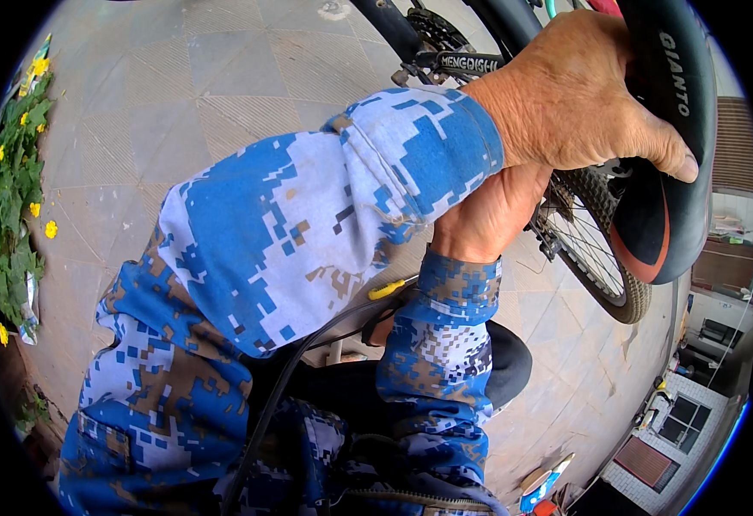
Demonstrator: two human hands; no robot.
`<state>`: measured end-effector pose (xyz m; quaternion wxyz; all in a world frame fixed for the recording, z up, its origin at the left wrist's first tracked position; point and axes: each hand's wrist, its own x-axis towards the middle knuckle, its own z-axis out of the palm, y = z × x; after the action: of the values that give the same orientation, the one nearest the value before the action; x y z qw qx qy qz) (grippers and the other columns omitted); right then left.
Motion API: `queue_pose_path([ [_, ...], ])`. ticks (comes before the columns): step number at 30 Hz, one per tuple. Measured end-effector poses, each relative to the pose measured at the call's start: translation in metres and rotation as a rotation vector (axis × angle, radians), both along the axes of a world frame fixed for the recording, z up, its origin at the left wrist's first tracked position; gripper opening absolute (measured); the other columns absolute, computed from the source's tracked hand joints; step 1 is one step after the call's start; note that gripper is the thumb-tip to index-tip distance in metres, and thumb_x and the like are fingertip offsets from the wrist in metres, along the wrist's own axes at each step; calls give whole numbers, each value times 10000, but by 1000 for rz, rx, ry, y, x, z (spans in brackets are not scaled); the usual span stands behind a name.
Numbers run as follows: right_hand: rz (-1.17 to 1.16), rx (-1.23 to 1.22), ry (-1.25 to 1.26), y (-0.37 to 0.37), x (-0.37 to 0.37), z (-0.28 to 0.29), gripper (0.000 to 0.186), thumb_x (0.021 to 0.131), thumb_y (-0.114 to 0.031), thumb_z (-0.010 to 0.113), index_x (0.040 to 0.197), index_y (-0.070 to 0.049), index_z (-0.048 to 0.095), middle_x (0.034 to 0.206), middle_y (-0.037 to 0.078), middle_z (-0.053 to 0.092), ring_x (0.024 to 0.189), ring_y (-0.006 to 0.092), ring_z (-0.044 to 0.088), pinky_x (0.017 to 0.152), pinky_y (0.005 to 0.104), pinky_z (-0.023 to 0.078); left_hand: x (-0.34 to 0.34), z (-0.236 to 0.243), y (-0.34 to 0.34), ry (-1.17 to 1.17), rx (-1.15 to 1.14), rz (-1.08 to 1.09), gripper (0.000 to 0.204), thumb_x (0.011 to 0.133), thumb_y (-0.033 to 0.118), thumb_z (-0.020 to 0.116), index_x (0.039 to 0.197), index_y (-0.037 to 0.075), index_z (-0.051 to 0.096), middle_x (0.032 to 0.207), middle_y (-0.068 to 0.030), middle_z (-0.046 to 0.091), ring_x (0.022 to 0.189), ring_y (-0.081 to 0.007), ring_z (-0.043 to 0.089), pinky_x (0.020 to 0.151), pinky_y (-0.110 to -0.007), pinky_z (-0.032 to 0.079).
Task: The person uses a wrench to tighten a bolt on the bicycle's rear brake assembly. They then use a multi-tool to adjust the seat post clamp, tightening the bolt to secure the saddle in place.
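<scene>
A black bicycle saddle [682, 146] with an orange-red stripe fills the upper right, close to me. My left hand [566, 95] reaches across and grips its near side, thumb pressed on the edge and the other fingers out of sight. Below and partly behind it, my right hand [497, 215] reaches up toward the saddle's underside. Its fingers are hidden behind my left hand, so what they touch does not show. Under the saddle are the bicycle's wheel [600, 241] with a knobbly tyre, the black frame [510, 26] and the crank arm [458, 62].
A yellow-handled tool [385, 290], perhaps a screwdriver, lies beyond my right sleeve. A black cable [286, 370] runs down across my front. Leafy plants with yellow flowers [11, 189] border the paving [127, 129] at left. Buildings [677, 430] stand at far right.
</scene>
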<state>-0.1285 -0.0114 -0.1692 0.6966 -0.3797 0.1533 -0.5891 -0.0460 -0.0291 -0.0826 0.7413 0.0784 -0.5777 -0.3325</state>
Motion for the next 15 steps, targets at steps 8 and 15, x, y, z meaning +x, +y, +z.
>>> queue_pose_path([
  [8,-160,-37,271,-1,5,-2,417,999,-312,545,1291,-15,514,1150,119,645,1013,225,662,843,350,577,-18,3,-13,-2,145,391,418,596,280,891,903,40,738,854,-141,736,824,-277,710,784,-354,559],
  [15,-58,-20,162,-1,-3,3,382,1018,-294,547,1281,-24,488,1231,62,600,1100,167,612,925,309,520,-12,5,-9,-66,167,445,414,619,302,882,910,43,742,875,-149,738,825,-277,709,798,-366,558],
])
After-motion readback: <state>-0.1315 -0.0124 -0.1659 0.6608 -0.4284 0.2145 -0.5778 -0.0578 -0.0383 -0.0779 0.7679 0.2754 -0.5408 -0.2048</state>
